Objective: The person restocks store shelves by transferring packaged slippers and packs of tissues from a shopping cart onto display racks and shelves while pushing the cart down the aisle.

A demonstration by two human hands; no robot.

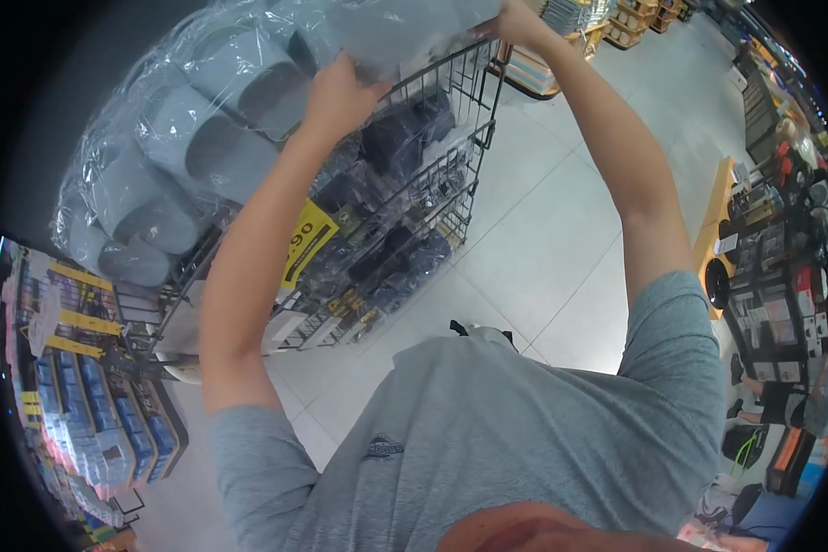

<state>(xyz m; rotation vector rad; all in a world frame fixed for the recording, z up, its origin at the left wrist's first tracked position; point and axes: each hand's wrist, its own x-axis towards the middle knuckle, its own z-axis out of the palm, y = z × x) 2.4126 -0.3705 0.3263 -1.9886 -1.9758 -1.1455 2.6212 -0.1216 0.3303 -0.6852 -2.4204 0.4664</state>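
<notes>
Pale grey-blue round containers point(175, 120), wrapped in clear plastic, are piled on top of a black wire rack point(488, 92). My left hand point(340, 99) is at the front of the pile, its fingers bent against a pale grey plastic-wrapped container point(400, 32) and its thumb pointing right. Further right, at the top edge of the view, my right hand point(522, 26) grips the far end of that same container. The fingertips of both hands are partly hidden, and the container's upper part is cut off by the frame.
Dark bagged goods point(405, 138) fill the rack's lower shelves, beside a yellow price sign point(310, 241). A shelf of blue packages point(101, 414) stands at the left. Display shelves point(764, 276) line the right side. Tiled floor point(543, 202) runs between them.
</notes>
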